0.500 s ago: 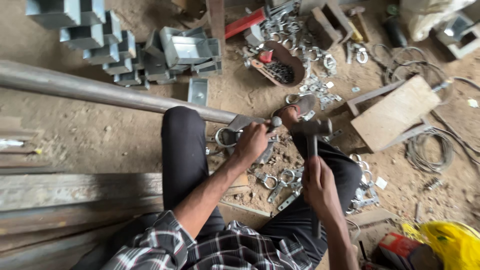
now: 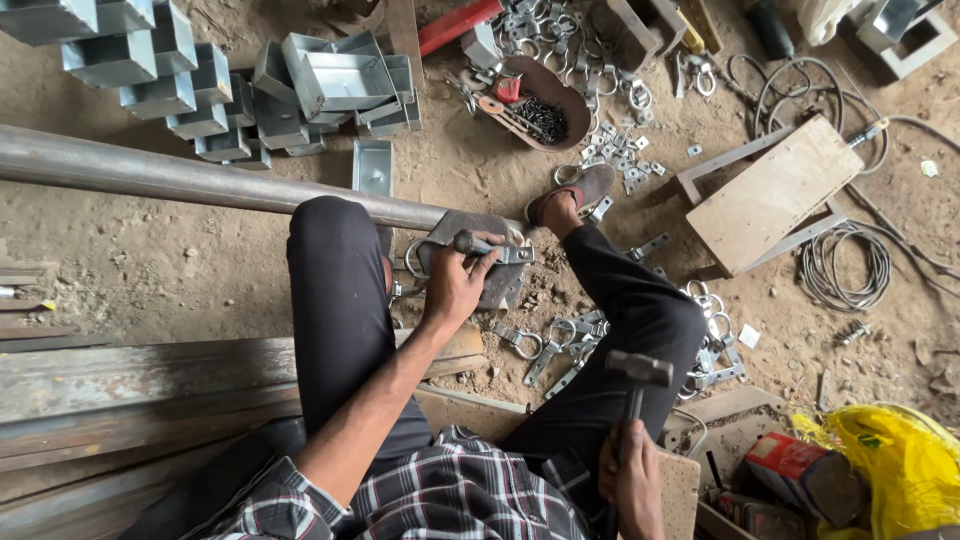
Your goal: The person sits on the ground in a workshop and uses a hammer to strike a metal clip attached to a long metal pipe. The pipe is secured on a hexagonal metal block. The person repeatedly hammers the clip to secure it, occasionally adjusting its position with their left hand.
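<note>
Head view: left hand (image 2: 458,285) pins clamp (image 2: 497,252), right hand (image 2: 632,478) grips hammer (image 2: 637,372).

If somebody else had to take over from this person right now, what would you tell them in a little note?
Left hand: gripping a bent grey metal pipe clamp, pressing it onto the flat dark steel block beside the long grey steel pipe.
Right hand: holds the wooden-handled steel hammer, raised above the right knee, head clear of the clamp.
Around: finished-looking clamps lie on the dirt between the legs; more sit near the brown oval tray of dark screws.
Done: clamp seated on block.
Left: no strike is landing on it at this moment.
</note>
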